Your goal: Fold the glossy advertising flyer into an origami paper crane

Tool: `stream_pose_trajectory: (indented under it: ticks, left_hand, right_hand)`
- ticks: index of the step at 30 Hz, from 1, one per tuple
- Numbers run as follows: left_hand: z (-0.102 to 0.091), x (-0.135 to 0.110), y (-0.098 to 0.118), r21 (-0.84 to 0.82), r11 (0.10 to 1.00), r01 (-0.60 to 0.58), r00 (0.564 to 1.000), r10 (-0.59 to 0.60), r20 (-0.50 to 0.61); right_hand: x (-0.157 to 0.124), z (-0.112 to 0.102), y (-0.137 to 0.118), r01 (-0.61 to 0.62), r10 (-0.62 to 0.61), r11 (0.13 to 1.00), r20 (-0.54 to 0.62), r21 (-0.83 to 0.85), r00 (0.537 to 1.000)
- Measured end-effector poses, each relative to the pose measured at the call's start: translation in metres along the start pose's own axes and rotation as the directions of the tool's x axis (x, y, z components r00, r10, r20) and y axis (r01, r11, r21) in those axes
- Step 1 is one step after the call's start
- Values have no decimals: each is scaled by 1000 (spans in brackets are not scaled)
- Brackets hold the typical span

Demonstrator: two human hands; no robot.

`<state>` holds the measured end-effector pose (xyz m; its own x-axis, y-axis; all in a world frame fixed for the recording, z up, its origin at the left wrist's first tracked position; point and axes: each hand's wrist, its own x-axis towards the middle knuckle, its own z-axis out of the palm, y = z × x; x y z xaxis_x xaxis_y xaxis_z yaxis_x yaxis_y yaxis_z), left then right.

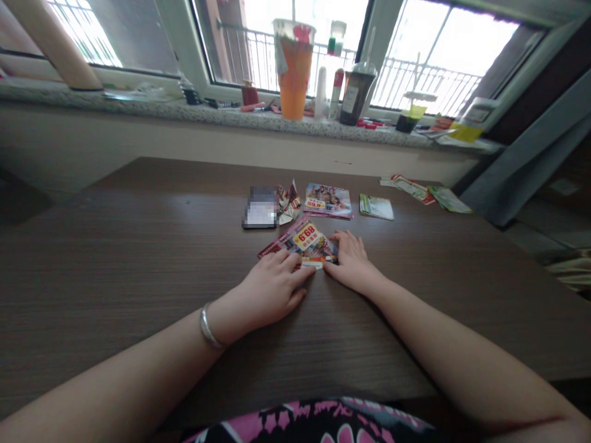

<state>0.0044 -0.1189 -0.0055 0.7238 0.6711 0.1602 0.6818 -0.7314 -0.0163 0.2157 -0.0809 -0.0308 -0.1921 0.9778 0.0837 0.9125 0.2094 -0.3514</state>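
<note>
One printed leaflet between and against both hands.

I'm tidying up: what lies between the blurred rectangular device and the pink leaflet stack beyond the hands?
The head view shows a crumpled or folded printed paper between the device and the leaflet stack.

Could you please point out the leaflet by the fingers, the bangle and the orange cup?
Leaflet (305, 239): head view, on its yellow price patch.
Bangle (207, 328): head view, on its outer band.
Orange cup (292, 75): head view, mid-side.
</note>
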Motion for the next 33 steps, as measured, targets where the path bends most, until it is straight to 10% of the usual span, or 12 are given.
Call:
stream_pose_trajectory:
  ticks: [33]
  left_hand:
    - [8, -2, -5, -15, 1000, -9, 1000, 9, -16]
  right_hand:
    - [16, 2, 49, -121, 119, 992, -91, -23, 989]
